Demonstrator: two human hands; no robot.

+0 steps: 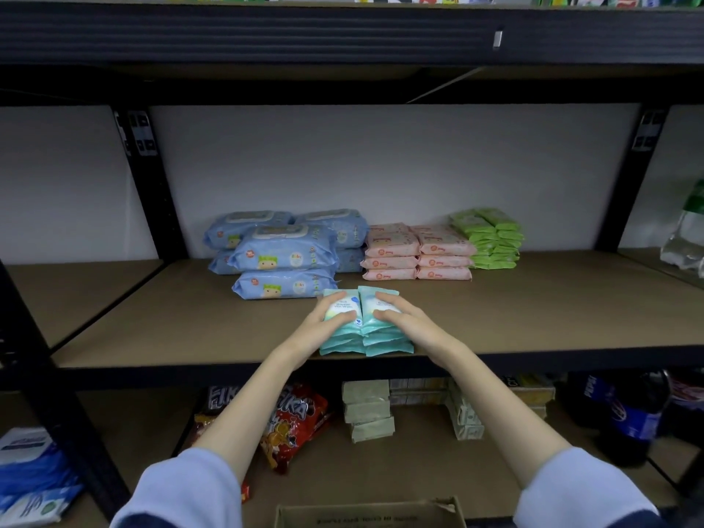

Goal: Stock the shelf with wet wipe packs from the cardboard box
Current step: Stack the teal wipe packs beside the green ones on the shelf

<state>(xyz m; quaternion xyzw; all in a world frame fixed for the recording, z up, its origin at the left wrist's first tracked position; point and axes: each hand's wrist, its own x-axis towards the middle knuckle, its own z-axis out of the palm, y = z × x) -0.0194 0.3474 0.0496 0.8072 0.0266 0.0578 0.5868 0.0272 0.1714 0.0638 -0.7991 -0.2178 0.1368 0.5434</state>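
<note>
Two side-by-side stacks of teal wet wipe packs (365, 339) stand at the front edge of the brown shelf board (533, 318). My left hand (327, 322) rests on the left stack, fingers curled over its top pack. My right hand (400, 318) lies on the right stack the same way. Behind them stand blue baby wipe packs (284, 257), pink packs (415, 253) and green packs (491, 238). The cardboard box (371, 514) sits open at the bottom edge of the view; its inside is hidden.
Black shelf uprights (152, 177) frame the bay. The lower shelf holds red snack bags (293, 421), grey-green boxes (367, 409) and dark soda bottles (628, 413). Blue and white packs (30, 474) lie at the lower left.
</note>
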